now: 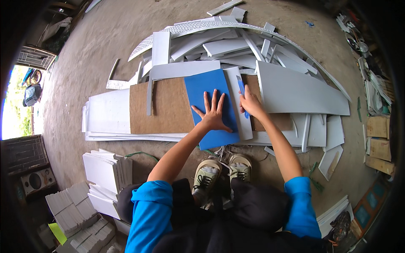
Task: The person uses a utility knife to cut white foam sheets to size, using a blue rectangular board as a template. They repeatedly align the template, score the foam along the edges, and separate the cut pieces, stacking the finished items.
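My left hand (213, 114) lies flat with fingers spread on a blue rectangular board (206, 88). The blue board rests on a white strip (242, 126) and a brown fibreboard panel (164, 107). My right hand (250, 103) is closed on a blue tool (241, 88), likely a knife or pen, held against the white strip along the blue board's right edge. Both arms wear blue sleeves. My two shoes (223, 170) stand just below the boards.
A heap of white board offcuts (236, 46) lies beyond the panel. A large white sheet (299, 92) leans at the right. Stacks of cut white pieces (103, 170) sit at the left. Framed items (379, 139) line the right edge. Concrete floor (97, 50) surrounds everything.
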